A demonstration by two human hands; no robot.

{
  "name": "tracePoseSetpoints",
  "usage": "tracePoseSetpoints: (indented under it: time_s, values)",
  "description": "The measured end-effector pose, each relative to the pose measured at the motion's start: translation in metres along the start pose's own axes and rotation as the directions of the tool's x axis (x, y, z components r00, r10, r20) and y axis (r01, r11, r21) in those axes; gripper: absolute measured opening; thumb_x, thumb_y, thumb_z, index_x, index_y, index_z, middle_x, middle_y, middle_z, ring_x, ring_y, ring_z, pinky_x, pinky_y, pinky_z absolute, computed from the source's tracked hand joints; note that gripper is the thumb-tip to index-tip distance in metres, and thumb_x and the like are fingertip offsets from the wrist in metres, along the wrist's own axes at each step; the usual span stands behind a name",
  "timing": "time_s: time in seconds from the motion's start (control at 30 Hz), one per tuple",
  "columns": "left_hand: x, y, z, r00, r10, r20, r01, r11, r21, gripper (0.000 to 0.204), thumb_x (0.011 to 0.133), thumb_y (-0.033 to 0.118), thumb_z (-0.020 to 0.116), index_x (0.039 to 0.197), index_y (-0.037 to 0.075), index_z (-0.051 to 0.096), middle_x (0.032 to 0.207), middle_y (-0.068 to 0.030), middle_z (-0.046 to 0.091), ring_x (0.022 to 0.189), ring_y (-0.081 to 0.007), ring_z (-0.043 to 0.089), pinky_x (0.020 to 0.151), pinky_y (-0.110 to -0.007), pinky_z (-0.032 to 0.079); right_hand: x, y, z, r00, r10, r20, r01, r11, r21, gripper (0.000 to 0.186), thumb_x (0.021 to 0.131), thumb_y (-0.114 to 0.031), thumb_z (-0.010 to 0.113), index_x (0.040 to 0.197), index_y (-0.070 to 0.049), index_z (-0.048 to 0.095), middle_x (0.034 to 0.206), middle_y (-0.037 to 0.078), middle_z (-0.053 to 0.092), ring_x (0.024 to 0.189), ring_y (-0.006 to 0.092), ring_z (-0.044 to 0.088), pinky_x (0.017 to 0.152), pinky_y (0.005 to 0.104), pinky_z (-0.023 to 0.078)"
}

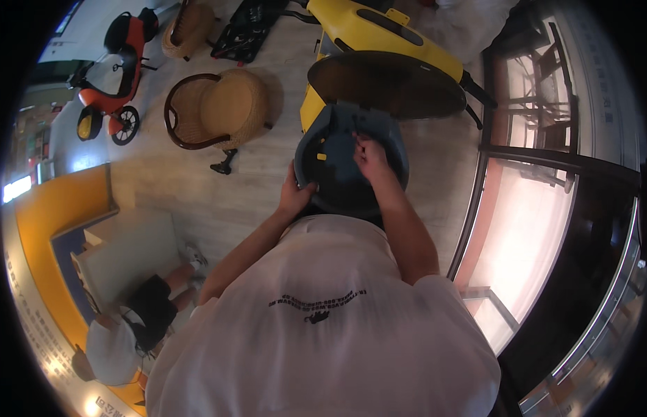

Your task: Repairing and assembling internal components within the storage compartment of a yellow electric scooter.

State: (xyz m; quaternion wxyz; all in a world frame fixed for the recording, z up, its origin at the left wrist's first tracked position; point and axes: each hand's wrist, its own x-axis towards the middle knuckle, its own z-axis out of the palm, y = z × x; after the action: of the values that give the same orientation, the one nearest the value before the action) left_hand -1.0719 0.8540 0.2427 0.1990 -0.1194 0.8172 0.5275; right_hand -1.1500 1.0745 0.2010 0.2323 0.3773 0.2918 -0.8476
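The fingers of the right hand are bunched together over the inside of a blue-grey shell; whether they pinch something small, I cannot tell. The fingers of the left hand clasp the shell's left rim. A small yellow piece sits inside, left of the right fingers. Just beyond them is a dark oval panel, then a yellow scooter. Well left of the fingers stands a wicker chair.
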Motion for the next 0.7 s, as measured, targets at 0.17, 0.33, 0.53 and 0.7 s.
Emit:
tracePoseSetpoints:
  time_s: [0.17, 0.33, 0.53, 0.7]
  values:
    - [0.004, 0.024, -0.009, 0.987, -0.123, 0.1, 0.111, 0.987, 0.113, 0.081, 0.071, 0.01, 0.062, 0.137, 0.008, 0.016, 0.123, -0.0194, 0.049, 0.114, -0.0295, 0.049, 0.095, -0.036, 0.039, 0.003, 0.003, 0.004, 0.999, -0.014, -0.029, 0.017, 0.994, 0.108, 0.013, 0.089, -0.008, 0.042, 0.094, -0.005, 0.053, 0.056, -0.002, 0.036, 0.043, 0.0076, 0.028, 0.039, 0.0209, 0.021]
    - [0.016, -0.007, -0.008, 0.975, 0.041, 0.217, 0.009, 0.974, -0.227, 0.084, 0.069, 0.004, 0.062, 0.136, 0.009, 0.012, 0.125, -0.0151, 0.041, 0.12, -0.0248, 0.04, 0.1, -0.035, 0.033, 0.002, 0.009, 0.01, 0.998, -0.05, -0.025, 0.053, 0.99, 0.132, 0.013, 0.088, -0.007, 0.042, 0.095, -0.006, 0.053, 0.057, -0.001, 0.036, 0.043, 0.0077, 0.029, 0.04, 0.0212, 0.021]
    - [0.018, -0.004, -0.013, 0.968, 0.085, 0.236, -0.035, 0.977, -0.21, 0.08, 0.068, 0.003, 0.061, 0.134, 0.005, 0.015, 0.124, -0.0165, 0.04, 0.12, -0.0262, 0.039, 0.1, -0.036, 0.033, 0.002, 0.012, 0.013, 0.997, -0.057, -0.051, 0.065, 0.983, 0.173, 0.015, 0.088, -0.007, 0.042, 0.099, -0.005, 0.053, 0.055, -0.001, 0.035, 0.042, 0.0081, 0.028, 0.04, 0.0216, 0.022]
    - [0.023, -0.008, -0.014, 0.964, 0.138, 0.228, -0.115, 0.987, -0.114, 0.083, 0.066, 0.009, 0.064, 0.134, 0.004, 0.016, 0.124, -0.0192, 0.039, 0.12, -0.0306, 0.039, 0.1, -0.038, 0.032, 0.001, 0.008, 0.014, 0.996, -0.053, -0.065, 0.062, 0.989, 0.133, 0.014, 0.088, -0.008, 0.042, 0.097, -0.005, 0.053, 0.056, -0.002, 0.036, 0.043, 0.0081, 0.029, 0.041, 0.0216, 0.022]
